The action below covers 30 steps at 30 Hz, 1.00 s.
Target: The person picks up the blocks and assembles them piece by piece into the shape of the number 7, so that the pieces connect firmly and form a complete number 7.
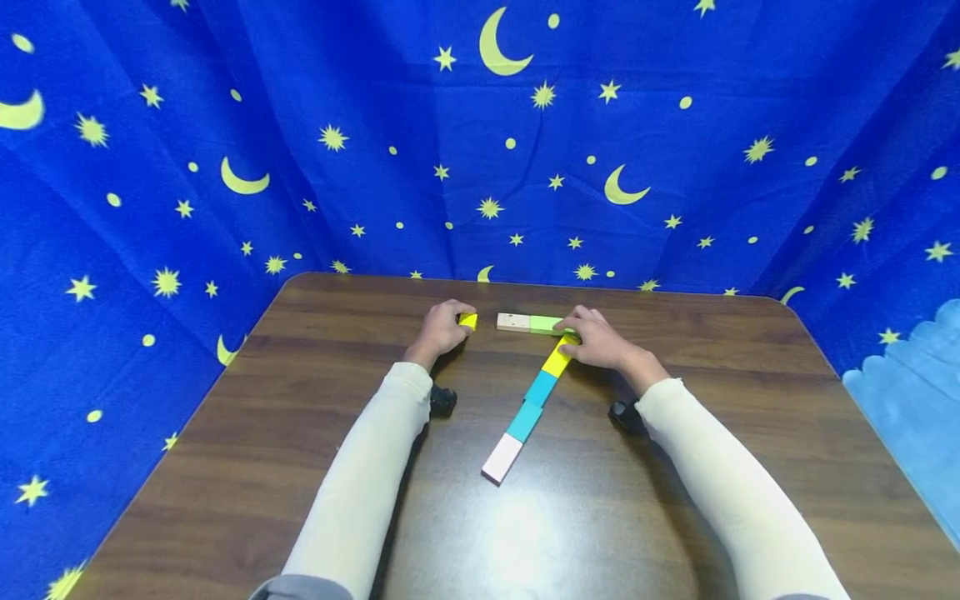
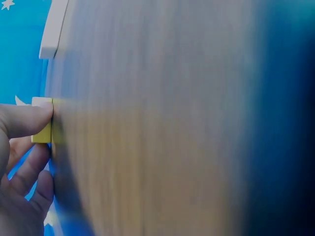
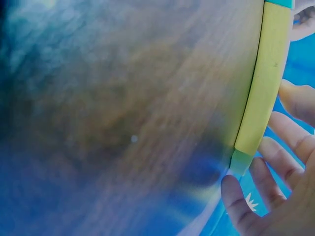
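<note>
My left hand [image 1: 442, 330] pinches a small yellow block [image 1: 468, 321] between thumb and fingers at the far side of the table; the left wrist view shows this block [image 2: 43, 132] near the table edge. My right hand [image 1: 597, 337] touches the meeting ends of a light green block [image 1: 544, 325] and a longer yellow block [image 1: 557, 360]. In the right wrist view its fingers are spread and fairly straight beside the yellow block [image 3: 266, 73]. A speckled pale block [image 1: 513, 322] adjoins the green one. From the yellow block, a blue block [image 1: 540, 389], a teal block [image 1: 525, 422] and a pale pink block [image 1: 501, 457] run diagonally nearer.
The blocks lie on a dark brown wooden table [image 1: 300, 400]. A blue curtain [image 1: 420, 108] with yellow moons and stars hangs behind and beside it. Between the left hand's yellow block and the speckled block is a short gap. Black wrist devices [image 1: 442, 402] sit under both wrists.
</note>
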### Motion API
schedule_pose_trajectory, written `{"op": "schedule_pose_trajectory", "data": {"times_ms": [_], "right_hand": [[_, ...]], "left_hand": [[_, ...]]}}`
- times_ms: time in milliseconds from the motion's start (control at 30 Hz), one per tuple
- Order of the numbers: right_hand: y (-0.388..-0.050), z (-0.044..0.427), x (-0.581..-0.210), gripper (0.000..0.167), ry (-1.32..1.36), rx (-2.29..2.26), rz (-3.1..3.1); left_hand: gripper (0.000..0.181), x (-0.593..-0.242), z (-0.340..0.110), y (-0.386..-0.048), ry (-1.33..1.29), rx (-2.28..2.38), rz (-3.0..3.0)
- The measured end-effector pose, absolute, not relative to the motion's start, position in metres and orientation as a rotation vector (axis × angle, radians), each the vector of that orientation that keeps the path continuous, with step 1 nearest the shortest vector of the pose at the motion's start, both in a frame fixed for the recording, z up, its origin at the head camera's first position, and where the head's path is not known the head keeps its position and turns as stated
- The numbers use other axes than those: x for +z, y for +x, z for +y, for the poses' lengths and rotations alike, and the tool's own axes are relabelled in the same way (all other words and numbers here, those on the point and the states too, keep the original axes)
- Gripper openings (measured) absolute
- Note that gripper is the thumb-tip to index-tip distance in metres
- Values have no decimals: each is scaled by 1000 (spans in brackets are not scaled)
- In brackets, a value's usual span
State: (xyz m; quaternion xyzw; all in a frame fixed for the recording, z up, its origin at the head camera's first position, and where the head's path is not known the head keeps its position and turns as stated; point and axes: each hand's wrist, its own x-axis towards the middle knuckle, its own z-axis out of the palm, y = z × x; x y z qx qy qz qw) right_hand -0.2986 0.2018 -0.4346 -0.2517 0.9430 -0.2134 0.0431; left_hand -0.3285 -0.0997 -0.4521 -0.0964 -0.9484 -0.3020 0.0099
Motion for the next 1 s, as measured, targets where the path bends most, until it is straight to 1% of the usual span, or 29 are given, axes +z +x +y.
{"op": "schedule_pose_trajectory", "data": {"times_ms": [467, 1000], "right_hand": [[-295, 202, -437, 40, -762, -675, 2876], [-297, 201, -435, 40, -778, -674, 2885]], "left_hand": [[39, -455, -73, -327, -331, -981, -2935], [39, -453, -66, -328, -291, -1041, -2920]]}}
